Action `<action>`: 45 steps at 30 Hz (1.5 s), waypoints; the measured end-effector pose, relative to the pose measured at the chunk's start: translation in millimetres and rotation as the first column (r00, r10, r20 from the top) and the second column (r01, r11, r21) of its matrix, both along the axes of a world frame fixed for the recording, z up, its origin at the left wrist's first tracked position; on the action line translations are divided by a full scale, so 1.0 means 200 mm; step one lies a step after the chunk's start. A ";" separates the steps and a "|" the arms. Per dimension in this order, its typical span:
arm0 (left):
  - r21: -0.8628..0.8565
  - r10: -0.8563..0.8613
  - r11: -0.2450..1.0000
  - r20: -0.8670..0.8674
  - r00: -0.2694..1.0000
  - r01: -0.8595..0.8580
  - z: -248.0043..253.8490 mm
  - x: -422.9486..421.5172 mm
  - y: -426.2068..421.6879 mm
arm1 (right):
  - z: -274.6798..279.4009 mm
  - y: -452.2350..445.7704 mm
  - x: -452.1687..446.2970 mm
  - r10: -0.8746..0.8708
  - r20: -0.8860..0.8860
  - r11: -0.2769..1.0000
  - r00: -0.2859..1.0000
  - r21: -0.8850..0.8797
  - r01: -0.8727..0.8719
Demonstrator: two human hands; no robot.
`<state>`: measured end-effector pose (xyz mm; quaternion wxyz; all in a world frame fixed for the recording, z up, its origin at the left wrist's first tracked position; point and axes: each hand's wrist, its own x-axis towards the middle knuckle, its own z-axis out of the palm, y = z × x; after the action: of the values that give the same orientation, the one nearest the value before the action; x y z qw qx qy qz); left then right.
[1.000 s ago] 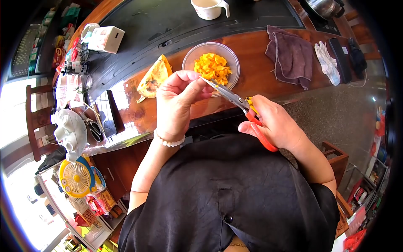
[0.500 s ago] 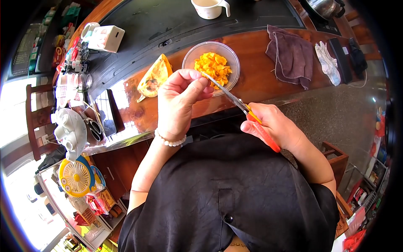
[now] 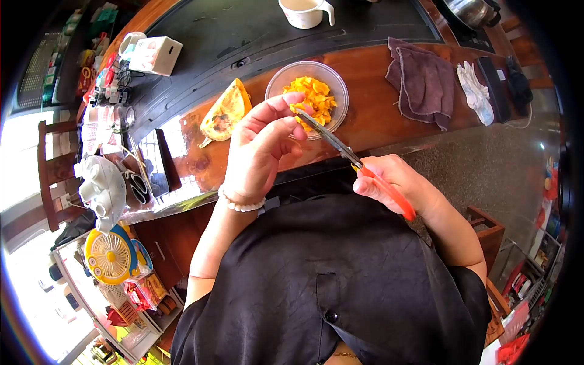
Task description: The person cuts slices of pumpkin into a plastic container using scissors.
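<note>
My right hand (image 3: 395, 182) is closed around the red handles of a pair of scissors (image 3: 334, 141), whose blades point up and left. At the blade tips is a small orange-yellow piece (image 3: 296, 108), close against the fingers of my left hand (image 3: 261, 137). That hand wears a white bead bracelet, and its thumb and fingers are parted. Just beyond the blades stands a clear round bowl (image 3: 342, 91) with orange pieces (image 3: 311, 92) in it. Left of the bowl, a cut pumpkin wedge (image 3: 225, 115) lies on the wooden table.
A brown cloth (image 3: 423, 85) and white gloves (image 3: 474, 91) lie at the right of the table (image 3: 365, 125). A white cup (image 3: 304, 13) stands on the black panel at the back. Leftward are a white box (image 3: 155, 56), a phone and a yellow fan (image 3: 111, 257) below.
My left thumb and fingers have parted from their pinch near the blade tips. The scissors have turned slightly in my right hand, and the small piece now shows at their tips.
</note>
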<state>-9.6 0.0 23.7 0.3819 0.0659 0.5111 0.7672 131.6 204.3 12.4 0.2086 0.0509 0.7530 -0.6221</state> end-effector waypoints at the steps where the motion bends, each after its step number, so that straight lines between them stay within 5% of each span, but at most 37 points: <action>1: -0.028 0.010 1.000 -0.019 1.000 -0.010 0.00 0.00 0.00 | 0.00 0.00 0.00 0.000 0.000 1.000 1.000 0.001 0.000; 6: -0.094 0.035 0.995 -0.061 0.998 -0.040 0.01 -0.02 0.01 | 0.01 0.02 0.00 0.027 0.180 0.976 0.983 -0.218 0.013; 18: -0.234 0.017 0.967 -0.327 0.945 -0.098 0.05 -0.12 0.06 | 0.01 0.05 0.03 0.015 0.221 0.981 0.975 -0.192 0.028; 20: -0.303 -0.189 0.952 -0.445 0.875 0.051 0.05 -0.14 0.06 | 0.01 0.04 0.03 0.014 0.211 0.978 0.977 -0.208 0.031; 24: -0.343 -0.379 0.904 -0.362 0.852 0.256 0.08 -0.16 0.07 | 0.01 0.04 0.03 0.021 0.200 0.968 0.979 -0.248 0.030; 30: -0.237 -0.228 0.961 -0.374 0.899 0.146 0.09 -0.20 0.06 | 0.02 0.06 0.04 0.038 0.206 0.968 0.978 -0.251 0.015; 32: -0.454 -0.280 0.891 -0.573 0.770 -0.014 0.07 -0.19 0.07 | 0.02 0.06 0.04 0.045 0.186 0.966 0.981 -0.257 0.004; 34: -0.371 -0.226 0.906 -0.830 0.510 -0.203 -0.01 -0.17 0.11 | 0.01 0.05 0.07 -0.069 0.189 0.951 0.980 -0.283 0.122; 36: -0.442 -0.356 0.823 -0.891 0.281 -0.358 -0.01 -0.15 0.10 | -0.01 0.06 0.07 -0.065 0.139 0.955 0.988 -0.277 0.102; 40: -0.404 -0.367 0.823 -0.915 0.168 -0.399 -0.01 -0.14 0.10 | -0.01 0.05 0.08 -0.094 0.135 0.945 0.986 -0.299 0.131; 45: -0.303 -0.241 0.778 -0.953 0.184 -0.550 0.03 -0.20 0.02 | -0.02 0.03 0.08 -0.158 0.086 0.938 0.984 -0.300 0.177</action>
<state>-50.6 4.1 30.1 -0.1169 0.3528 0.8475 0.3788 146.7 211.2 9.3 0.1830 0.1006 0.6337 -0.7448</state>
